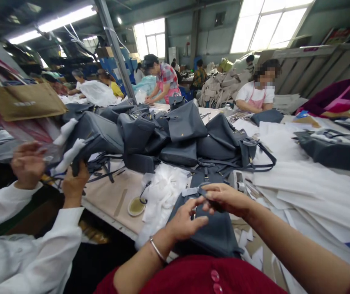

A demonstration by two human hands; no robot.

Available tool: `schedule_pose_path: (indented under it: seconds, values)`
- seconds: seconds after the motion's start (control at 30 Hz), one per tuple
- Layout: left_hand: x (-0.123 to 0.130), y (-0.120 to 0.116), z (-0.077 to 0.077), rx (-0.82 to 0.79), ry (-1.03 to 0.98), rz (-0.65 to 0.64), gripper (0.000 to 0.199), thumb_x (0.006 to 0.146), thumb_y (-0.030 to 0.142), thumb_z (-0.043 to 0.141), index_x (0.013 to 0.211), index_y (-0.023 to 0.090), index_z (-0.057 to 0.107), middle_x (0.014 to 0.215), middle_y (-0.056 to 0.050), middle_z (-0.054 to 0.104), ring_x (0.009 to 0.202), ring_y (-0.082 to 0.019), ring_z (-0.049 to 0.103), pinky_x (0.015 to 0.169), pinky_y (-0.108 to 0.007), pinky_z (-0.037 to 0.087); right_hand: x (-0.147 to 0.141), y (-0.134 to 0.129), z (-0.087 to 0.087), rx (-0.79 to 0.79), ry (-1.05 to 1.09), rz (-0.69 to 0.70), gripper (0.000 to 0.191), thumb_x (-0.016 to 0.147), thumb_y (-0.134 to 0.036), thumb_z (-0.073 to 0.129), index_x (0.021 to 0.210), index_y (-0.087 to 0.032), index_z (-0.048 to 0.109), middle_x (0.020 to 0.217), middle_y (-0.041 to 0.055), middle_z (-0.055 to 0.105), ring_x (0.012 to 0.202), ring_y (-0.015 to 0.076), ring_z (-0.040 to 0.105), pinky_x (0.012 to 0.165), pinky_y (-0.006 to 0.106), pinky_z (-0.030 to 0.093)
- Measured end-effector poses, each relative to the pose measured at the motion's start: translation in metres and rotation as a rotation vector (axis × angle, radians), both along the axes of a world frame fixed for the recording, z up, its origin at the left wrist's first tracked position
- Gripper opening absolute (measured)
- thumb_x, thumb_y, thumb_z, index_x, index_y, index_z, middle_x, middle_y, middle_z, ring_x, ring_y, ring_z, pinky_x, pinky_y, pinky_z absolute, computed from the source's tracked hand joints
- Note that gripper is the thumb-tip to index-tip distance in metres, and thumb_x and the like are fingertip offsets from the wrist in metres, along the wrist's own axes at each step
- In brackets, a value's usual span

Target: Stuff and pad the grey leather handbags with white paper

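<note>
A dark blue-grey bag lies right in front of me at the table's edge. My left hand, with a bracelet at its wrist, is over the bag's upper part, its thumb and fingers apart. My right hand is curled round a dark strap piece at the top of the bag, its fingertips close to those of my left hand. A pale grey tab shows just behind my left fingers. Crumpled white tissue sits left of the bag.
A pile of dark bags spans the table behind. White sheets are stacked at the right. A small dish stands left of the tissue. At the left, a person in white sleeves handles a dark bag; other people work across the table.
</note>
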State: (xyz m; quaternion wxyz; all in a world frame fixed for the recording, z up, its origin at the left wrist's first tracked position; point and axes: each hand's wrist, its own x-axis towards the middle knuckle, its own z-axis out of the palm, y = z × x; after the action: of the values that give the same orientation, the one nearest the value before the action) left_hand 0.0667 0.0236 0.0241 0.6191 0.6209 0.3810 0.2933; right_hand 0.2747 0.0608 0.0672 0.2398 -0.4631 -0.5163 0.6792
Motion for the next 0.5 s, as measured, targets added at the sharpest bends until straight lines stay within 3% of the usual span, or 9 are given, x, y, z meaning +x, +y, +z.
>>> schedule_pose_path:
  seconds: [0.07,0.17,0.23,0.33,0.43,0.5]
  values:
    - [0.019,-0.003,0.019,-0.106,-0.254,-0.139,0.065,0.077,0.054,0.069,0.131,0.018,0.059,0.128,-0.012,0.063,0.118,-0.031,0.058,0.103,-0.041,0.043,-0.02,-0.001,0.021,-0.176,0.425,-0.208,0.038,0.076,-0.025,0.074,0.111,-0.014,0.064,0.119,0.0145,0.07,0.086,0.0192,0.072,0.069,0.028,0.059]
    - [0.032,-0.011,0.033,-0.286,-0.375,-0.269,0.052,0.076,0.056,0.07,0.105,0.014,0.069,0.103,-0.011,0.071,0.106,-0.029,0.064,0.101,-0.039,0.044,-0.037,-0.002,0.03,-0.225,0.611,-0.528,0.033,0.072,-0.01,0.075,0.104,-0.014,0.067,0.113,0.0097,0.072,0.083,0.0146,0.072,0.07,0.021,0.06]
    - [0.027,-0.018,0.032,-0.382,-0.329,-0.264,0.043,0.078,0.055,0.069,0.085,0.013,0.068,0.082,-0.008,0.069,0.087,-0.024,0.067,0.088,-0.035,0.049,-0.033,0.003,0.021,-0.202,0.621,-0.683,0.026,0.075,-0.008,0.072,0.1,-0.015,0.068,0.103,0.0075,0.074,0.076,0.013,0.071,0.065,0.019,0.061]
    - [0.0,-0.024,0.021,-0.424,-0.21,-0.135,0.043,0.08,0.056,0.065,0.084,0.013,0.064,0.062,0.0,0.059,0.057,-0.013,0.058,0.063,-0.026,0.046,-0.005,0.018,-0.001,-0.11,0.617,-0.827,0.019,0.081,-0.01,0.069,0.098,-0.017,0.065,0.097,0.0061,0.073,0.075,0.0148,0.071,0.063,0.023,0.061]
    - [-0.035,-0.028,0.008,-0.356,-0.023,-0.042,0.039,0.082,0.053,0.064,0.085,0.014,0.061,0.06,0.001,0.057,0.051,-0.01,0.052,0.056,-0.023,0.041,0.027,0.03,-0.023,-0.034,0.587,-0.979,0.016,0.083,-0.011,0.067,0.094,-0.021,0.062,0.096,0.0041,0.073,0.081,0.0161,0.071,0.068,0.025,0.061]
    - [-0.052,-0.03,0.001,-0.314,0.112,0.0,0.036,0.081,0.05,0.063,0.078,0.015,0.057,0.059,0.001,0.057,0.05,-0.01,0.051,0.053,-0.023,0.039,0.033,0.026,-0.032,-0.061,0.569,-1.007,0.012,0.085,-0.017,0.066,0.094,-0.022,0.061,0.1,0.004,0.073,0.087,0.0169,0.071,0.073,0.027,0.06]
